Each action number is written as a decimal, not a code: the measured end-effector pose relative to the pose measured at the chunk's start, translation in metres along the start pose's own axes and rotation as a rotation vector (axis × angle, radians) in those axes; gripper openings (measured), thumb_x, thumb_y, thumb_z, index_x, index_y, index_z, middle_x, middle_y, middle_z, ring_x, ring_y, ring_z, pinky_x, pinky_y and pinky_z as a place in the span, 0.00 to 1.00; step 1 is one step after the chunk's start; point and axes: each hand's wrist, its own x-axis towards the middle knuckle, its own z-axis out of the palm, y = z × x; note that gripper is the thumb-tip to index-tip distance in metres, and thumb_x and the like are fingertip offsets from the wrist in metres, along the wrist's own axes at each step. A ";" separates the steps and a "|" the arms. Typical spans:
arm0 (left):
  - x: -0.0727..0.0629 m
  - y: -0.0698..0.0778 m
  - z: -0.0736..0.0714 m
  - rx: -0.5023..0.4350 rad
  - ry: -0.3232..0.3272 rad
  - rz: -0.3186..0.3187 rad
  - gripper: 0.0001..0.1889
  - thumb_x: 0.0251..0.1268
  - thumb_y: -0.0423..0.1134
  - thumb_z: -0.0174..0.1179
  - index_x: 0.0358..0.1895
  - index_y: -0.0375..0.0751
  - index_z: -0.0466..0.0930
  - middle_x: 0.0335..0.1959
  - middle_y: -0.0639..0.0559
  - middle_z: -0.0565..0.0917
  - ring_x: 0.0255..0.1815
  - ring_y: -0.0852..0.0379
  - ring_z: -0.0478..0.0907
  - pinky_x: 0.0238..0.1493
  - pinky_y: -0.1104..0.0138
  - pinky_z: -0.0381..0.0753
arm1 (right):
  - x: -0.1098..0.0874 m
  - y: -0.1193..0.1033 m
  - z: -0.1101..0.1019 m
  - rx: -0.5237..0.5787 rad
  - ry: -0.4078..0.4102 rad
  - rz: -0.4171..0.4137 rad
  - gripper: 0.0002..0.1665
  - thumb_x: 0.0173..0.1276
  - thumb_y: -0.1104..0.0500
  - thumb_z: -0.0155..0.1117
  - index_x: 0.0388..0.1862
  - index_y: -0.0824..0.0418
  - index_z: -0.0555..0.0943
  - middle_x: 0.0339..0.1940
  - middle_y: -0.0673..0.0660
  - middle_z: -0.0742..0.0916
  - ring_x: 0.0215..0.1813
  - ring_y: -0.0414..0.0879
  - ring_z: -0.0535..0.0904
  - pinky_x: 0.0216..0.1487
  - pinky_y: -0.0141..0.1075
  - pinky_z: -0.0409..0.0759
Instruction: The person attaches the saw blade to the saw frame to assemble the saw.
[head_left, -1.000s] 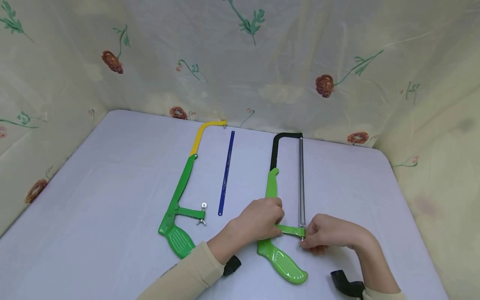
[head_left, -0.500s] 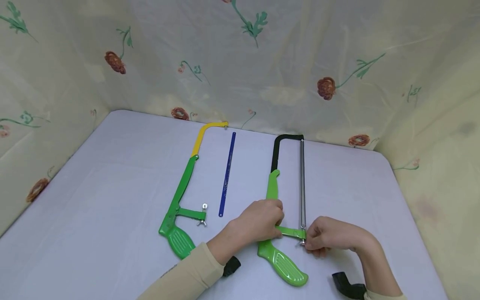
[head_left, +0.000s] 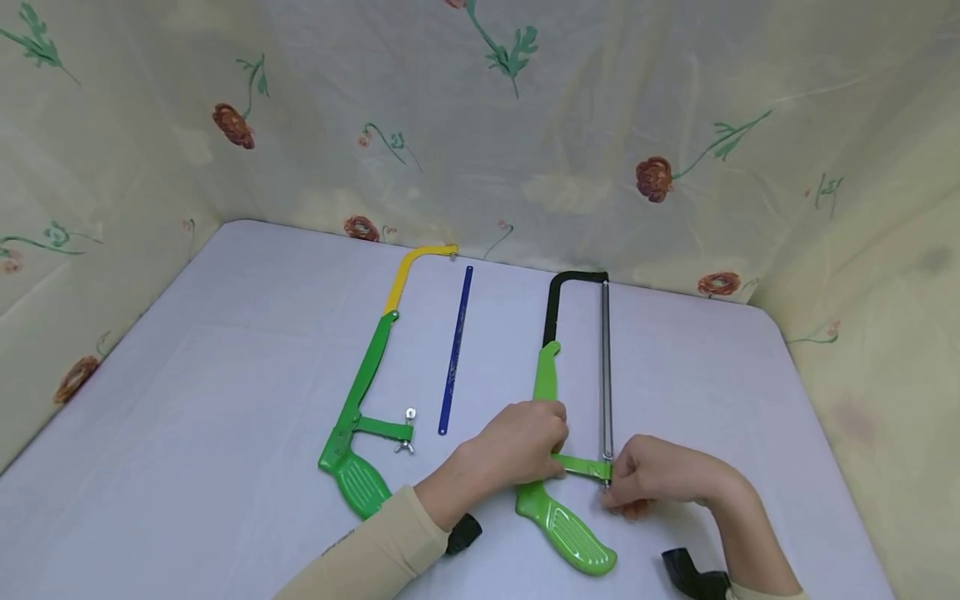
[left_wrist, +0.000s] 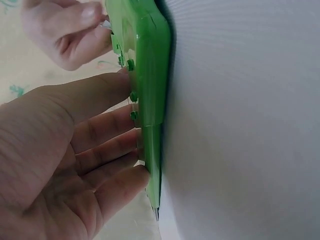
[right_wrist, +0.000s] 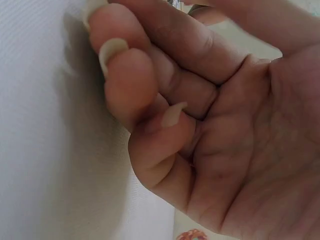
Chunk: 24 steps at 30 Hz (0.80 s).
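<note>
In the head view a light green hacksaw (head_left: 573,537) with a black front arm lies on the table, a grey blade (head_left: 606,367) fitted along its right side. My left hand (head_left: 517,442) grips its frame above the handle; the left wrist view has the thumb and fingertips against the green frame (left_wrist: 150,75). My right hand (head_left: 656,471) pinches the small wing nut (head_left: 606,485) at the blade's near end, which the fingertips mostly cover. From the right wrist, the other fingers (right_wrist: 132,82) show curled close over the white cloth.
Left of my hands lies a second hacksaw (head_left: 363,367), darker green with a yellow front arm and no blade fitted. A loose blue blade (head_left: 455,350) lies between the two saws. Flowered curtain (head_left: 585,150) rises behind and beside the white table (head_left: 247,350).
My right fingers drew back slightly from the wing nut half a second ago, baring it, and now close over it again. My left hand stays on the frame.
</note>
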 end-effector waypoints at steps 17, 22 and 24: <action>0.001 -0.002 0.002 0.017 0.012 0.003 0.13 0.56 0.52 0.72 0.26 0.50 0.82 0.40 0.61 0.81 0.31 0.67 0.71 0.31 0.78 0.71 | -0.001 0.000 -0.003 0.015 0.003 -0.020 0.18 0.64 0.56 0.67 0.22 0.71 0.84 0.16 0.52 0.82 0.21 0.40 0.73 0.23 0.30 0.70; 0.001 -0.002 0.003 0.017 0.007 0.004 0.12 0.57 0.52 0.72 0.26 0.51 0.81 0.42 0.60 0.81 0.32 0.67 0.71 0.31 0.78 0.71 | 0.000 0.003 -0.002 0.010 0.022 -0.019 0.15 0.61 0.61 0.67 0.22 0.73 0.82 0.17 0.51 0.81 0.23 0.40 0.73 0.24 0.30 0.71; 0.001 -0.002 0.003 0.009 0.000 0.001 0.12 0.57 0.51 0.72 0.27 0.51 0.81 0.43 0.60 0.81 0.33 0.67 0.71 0.31 0.78 0.71 | 0.001 0.003 -0.002 0.002 0.025 -0.009 0.17 0.61 0.60 0.68 0.21 0.74 0.79 0.16 0.50 0.79 0.22 0.40 0.71 0.24 0.30 0.68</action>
